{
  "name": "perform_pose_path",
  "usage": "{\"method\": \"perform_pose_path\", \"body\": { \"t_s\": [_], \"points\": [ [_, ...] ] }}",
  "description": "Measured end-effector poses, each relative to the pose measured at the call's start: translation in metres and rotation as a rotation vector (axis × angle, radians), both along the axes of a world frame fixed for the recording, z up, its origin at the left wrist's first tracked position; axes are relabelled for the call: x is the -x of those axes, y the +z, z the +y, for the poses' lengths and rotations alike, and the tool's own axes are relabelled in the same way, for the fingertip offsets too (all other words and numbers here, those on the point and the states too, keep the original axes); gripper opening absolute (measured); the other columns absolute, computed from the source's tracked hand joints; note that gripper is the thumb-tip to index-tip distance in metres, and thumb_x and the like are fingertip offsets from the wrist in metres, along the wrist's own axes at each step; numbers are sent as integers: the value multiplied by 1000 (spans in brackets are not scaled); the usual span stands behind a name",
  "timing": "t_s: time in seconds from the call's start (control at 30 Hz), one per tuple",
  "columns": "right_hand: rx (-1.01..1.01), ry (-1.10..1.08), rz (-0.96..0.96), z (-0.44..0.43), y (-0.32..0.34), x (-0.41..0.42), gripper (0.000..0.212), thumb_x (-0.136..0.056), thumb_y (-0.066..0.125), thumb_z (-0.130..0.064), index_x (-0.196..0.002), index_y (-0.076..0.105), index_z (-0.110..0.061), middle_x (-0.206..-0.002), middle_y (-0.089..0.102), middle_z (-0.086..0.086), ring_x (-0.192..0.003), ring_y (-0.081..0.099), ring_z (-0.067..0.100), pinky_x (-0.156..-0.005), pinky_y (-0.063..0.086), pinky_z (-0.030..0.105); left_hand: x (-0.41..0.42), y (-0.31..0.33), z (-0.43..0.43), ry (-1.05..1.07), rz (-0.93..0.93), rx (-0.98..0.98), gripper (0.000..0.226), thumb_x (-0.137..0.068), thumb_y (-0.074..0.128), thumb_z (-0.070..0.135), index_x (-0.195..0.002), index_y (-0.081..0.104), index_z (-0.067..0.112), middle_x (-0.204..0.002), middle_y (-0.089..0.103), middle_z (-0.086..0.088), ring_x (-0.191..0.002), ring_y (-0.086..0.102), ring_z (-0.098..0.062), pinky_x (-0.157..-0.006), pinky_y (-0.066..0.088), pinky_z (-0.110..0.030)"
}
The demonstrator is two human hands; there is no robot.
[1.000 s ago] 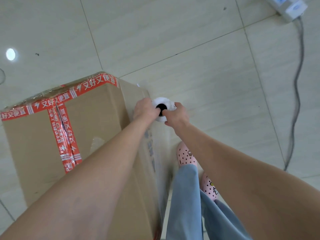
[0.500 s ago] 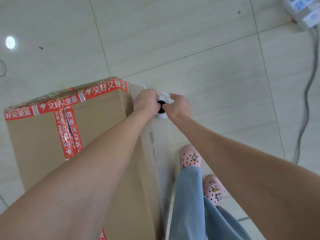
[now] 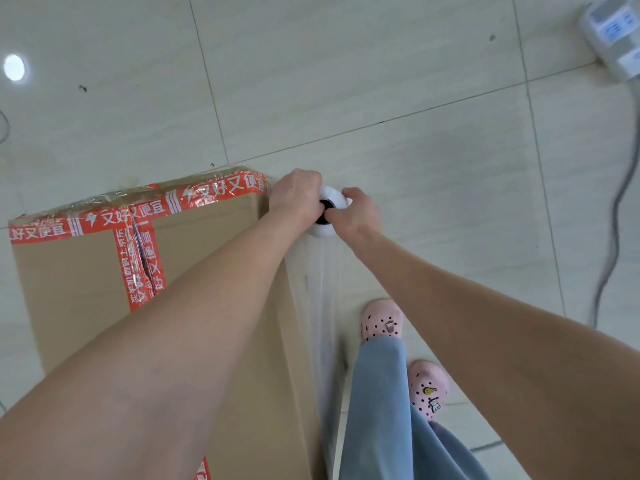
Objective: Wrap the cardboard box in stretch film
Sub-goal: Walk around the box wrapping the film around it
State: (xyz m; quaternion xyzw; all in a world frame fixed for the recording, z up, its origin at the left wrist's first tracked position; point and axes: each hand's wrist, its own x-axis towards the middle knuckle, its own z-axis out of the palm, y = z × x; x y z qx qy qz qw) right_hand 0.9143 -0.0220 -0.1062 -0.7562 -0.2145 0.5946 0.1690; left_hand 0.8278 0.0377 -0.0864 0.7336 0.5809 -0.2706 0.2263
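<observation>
The left hand (image 3: 296,195) is curled round the near end of the stretch film roll (image 3: 333,198), and the right hand (image 3: 353,213) is clamped on the same roll from the 3 o'clock side; the dark core opening is seen between them. The roll is held upright just beside the box's far right corner.

The cardboard box (image 3: 79,289) fills the 8 o'clock part of the view and stands on the tiled floor (image 3: 346,81). Its flaps are closed and sealed with red printed tape (image 3: 214,195), so the contents cannot be seen. A sheet of film (image 3: 325,299) is drawn from the roll toward 6 o'clock along the box's right side.

A blue trouser leg (image 3: 377,410) and pink clogs (image 3: 381,322) are noted at 5 o'clock, near the film. A grey cable (image 3: 614,216) runs from a power strip (image 3: 613,36) at 1 o'clock, well apart from the box.
</observation>
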Motion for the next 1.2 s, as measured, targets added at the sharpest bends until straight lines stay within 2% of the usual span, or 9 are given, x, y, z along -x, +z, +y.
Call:
{"method": "perform_pose_path", "body": {
  "t_s": [0.13,0.23,0.3,0.37,0.43,0.57,0.7,0.9,1.2],
  "points": [
    [-16,-86,-22,15,-1,-2,69,-79,67,-23,-142,36,-21,-130,50,3,-110,54,21,-78,43,27,-2,8,18,101,50,-8,25,-88,60,23,-105,63,4,-109,63,-15,-102,60,-34,-69,39,-31],
    [139,-181,130,16,5,0,74,-83,66,-27,-146,27,-19,-105,53,0,-84,58,22,-86,54,36,-4,11,29,82,45,36,26,-88,60,21,-109,60,6,-112,61,-14,-102,59,-32,-68,39,-31],
    [143,-126,153,21,5,4,71,-84,65,-22,-145,29,-17,-91,50,-5,-81,57,21,-89,54,42,-5,9,34,46,19,70,34,-88,54,15,-122,55,11,-119,58,-13,-108,57,-32,-73,40,-31],
    [113,-41,123,26,4,7,71,-83,64,-20,-145,31,-17,-116,54,1,-100,57,24,-92,52,42,-6,7,37,30,-19,128,42,-90,48,12,-132,50,19,-127,54,-11,-115,54,-31,-80,40,-30],
    [108,21,107,32,2,8,75,-82,64,-20,-148,29,-21,-136,47,2,-114,53,25,-93,51,41,-6,5,40,-31,-9,150,37,-88,49,10,-124,57,17,-124,57,-10,-112,56,-30,-80,41,-29],
    [80,71,84,43,1,2,69,-85,60,-18,-148,30,-20,-138,48,1,-107,54,21,-91,51,36,-6,-1,46,-94,28,125,25,-80,55,4,-101,67,10,-106,65,-10,-96,62,-30,-67,41,-28],
    [46,143,-23,70,5,-3,55,-85,57,-17,-138,46,-23,-126,59,3,-89,58,22,-72,47,28,-3,-2,69,86,21,141,17,-79,54,5,-90,66,10,-92,64,-8,-86,62,-28,-63,41,-28],
    [23,247,-104,115,10,-2,52,-80,60,-23,-131,52,-29,-117,63,3,-99,59,23,-83,50,31,8,-4,103,283,-4,138,5,-82,56,11,-81,60,11,-94,65,-10,-83,60,-28,-64,43,-29],
    [97,246,-9,135,9,18,60,-85,58,-18,-142,40,-24,-127,56,8,-97,58,23,-80,49,30,31,-10,120,426,29,143,20,-83,58,12,-100,69,11,-101,66,-11,-94,64,-29,-70,46,-29]
  ]
}}
